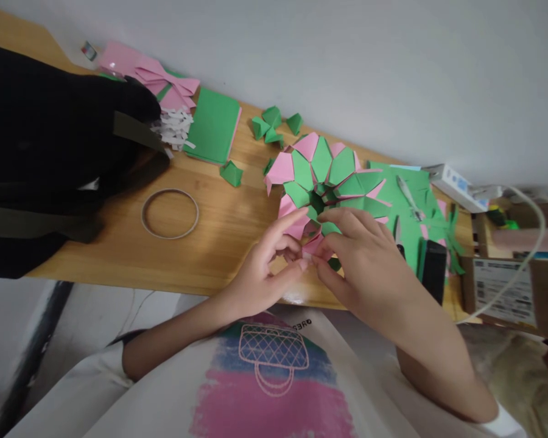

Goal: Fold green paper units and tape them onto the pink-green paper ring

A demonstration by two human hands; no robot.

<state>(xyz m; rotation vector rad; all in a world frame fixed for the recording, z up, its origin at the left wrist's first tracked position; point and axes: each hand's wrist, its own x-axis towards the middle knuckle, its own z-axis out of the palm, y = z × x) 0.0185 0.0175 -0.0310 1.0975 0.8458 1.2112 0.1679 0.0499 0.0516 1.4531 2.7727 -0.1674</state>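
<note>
A ring-shaped folded-paper flower (320,159) in green and pink lies on the wooden table in front of me. My left hand (271,261) is at its near side, thumb and fingers closed on a pink folded-paper piece (313,243) at the rim, with the index finger stretched along the petals. My right hand (363,258) pinches the same piece from the other side. A small white bit shows between the thumb tips; I cannot make out what it is. The right hand hides part of the flower's near edge.
Loose folded green pieces (231,174) and a roll of tape (170,213) lie left. Behind are a green paper stack (214,125), white paper strips (176,126) and a black bag (50,140). Green sheets, a knife-like blade (397,230) and a black box-like object (433,271) lie right.
</note>
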